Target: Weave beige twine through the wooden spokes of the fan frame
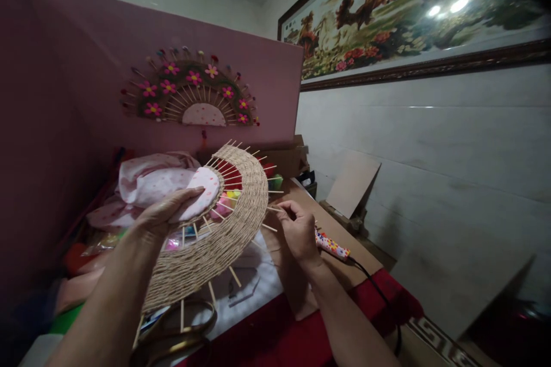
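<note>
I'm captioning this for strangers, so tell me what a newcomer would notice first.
Probably the woven fan in the left hand, front and centre, the right hand pinching one of its sticks. Next, the flower-covered fan on the pink panel behind it. The framed horse picture at upper right would likely follow.

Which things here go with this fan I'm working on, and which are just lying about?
In the job, it seems:
woven fan, in the left hand
fan stick, at the right hand

Likely just lying about:
flower-patterned corded tool
bundled spotted cloth
leaning board
</note>
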`<state>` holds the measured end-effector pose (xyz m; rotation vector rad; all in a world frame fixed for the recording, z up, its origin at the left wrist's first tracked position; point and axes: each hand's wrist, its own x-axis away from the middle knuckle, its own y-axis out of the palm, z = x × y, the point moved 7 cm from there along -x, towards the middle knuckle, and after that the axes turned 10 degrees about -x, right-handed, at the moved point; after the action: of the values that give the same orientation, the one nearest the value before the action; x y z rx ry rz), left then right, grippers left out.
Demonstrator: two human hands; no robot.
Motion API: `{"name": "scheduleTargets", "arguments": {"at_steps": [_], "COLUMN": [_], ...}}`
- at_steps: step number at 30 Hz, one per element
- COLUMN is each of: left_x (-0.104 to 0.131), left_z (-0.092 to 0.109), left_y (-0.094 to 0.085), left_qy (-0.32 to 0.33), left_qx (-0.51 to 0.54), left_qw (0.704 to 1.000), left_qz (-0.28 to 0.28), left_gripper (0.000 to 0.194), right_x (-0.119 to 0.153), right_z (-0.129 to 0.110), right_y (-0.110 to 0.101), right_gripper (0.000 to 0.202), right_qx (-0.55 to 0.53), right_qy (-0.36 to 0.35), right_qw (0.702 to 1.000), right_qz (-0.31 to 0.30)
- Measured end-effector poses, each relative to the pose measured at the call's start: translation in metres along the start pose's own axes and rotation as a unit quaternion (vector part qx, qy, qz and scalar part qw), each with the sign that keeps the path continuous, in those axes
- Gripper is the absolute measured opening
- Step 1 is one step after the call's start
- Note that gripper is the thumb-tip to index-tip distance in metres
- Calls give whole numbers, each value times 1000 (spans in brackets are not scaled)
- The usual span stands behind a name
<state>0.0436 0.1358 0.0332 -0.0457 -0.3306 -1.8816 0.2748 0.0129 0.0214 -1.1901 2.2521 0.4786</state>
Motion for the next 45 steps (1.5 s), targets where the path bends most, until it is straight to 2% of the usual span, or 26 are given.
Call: {"name": "scheduleTargets", "arguments": {"at_steps": [4,11,16,22,27,31,39,43,45], "left_x": [4,1,-5,-1,3,-2,-18,-19,-21], "left_z": [4,4,0,-1,-4,-14,-45,-54,-53], "left_y": [0,-9,-10,-9,-3,1,3,0,-7], "left_qy": [22,42,53,41,13,-12,-47,-36,-22], "left_qx": [-25,-107,-168,-170,-170,-178,-217,-274,-348], "left_qw": [999,993,983,982,981,980,968,955,934], "left_qz": [-7,-11,-57,-67,-87,-93,-121,-103,-73], "left_gripper": [17,13,13,19,22,23,30,37,40], "right_x": [1,3,-3,-9,-11,-12,-11,-12,-12], "right_z": [-14,-22,-20,-16,-12,-9,16,29,35], "right_y": [-7,-5,-9,-4,-6,-4,4,7,9], "right_gripper": [17,13,12,7,8,8,9,10,10], "right_qx": [89,138,119,104,109,105,267,280,262], "right_qy": [-70,-127,-123,-125,-110,-100,-73,-44,-23], "right_qw": [993,982,985,983,984,984,945,940,945], "right_qz": [29,9,6,-89,-86,-102,-173,-188,-193]}}
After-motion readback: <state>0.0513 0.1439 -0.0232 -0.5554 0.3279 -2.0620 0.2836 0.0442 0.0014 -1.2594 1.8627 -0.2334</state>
